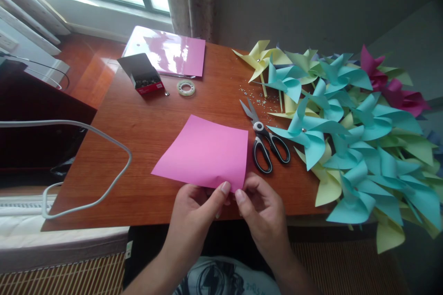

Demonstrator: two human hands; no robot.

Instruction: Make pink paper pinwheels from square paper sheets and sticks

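Both hands are pinching the near corner of a pink paper square (204, 152) that is lying on the wooden table (145, 124), close to its front edge. The left hand (192, 207) is pressing its thumb on top of the paper's lower edge, with the other fingers curled beneath it. The right hand (263, 207) is meeting it just beside, thumb tip on the same corner and fingers folded under; both grips are closing on the sheet, which is lifting slightly there while the rest is resting flat.

Just to the right of the paper, a pair of black-handled scissors (265, 138) is lying with blades shut and pointing away from the person. Tiny silvery bits, possibly pins (258, 94), though too small to tell, are scattered beyond the blades. A heap of folded paper pinwheels (349, 133) in teal, pale yellow and a few magenta is filling the right side of the table and spilling over its edge.

Farther back, a roll of clear tape (186, 87) is sitting near an open red and black box (143, 76), and a stack of glossy pink sheets (166, 50) is lying behind them toward the window. A white cable (104, 140) is looping across the table's left edge.
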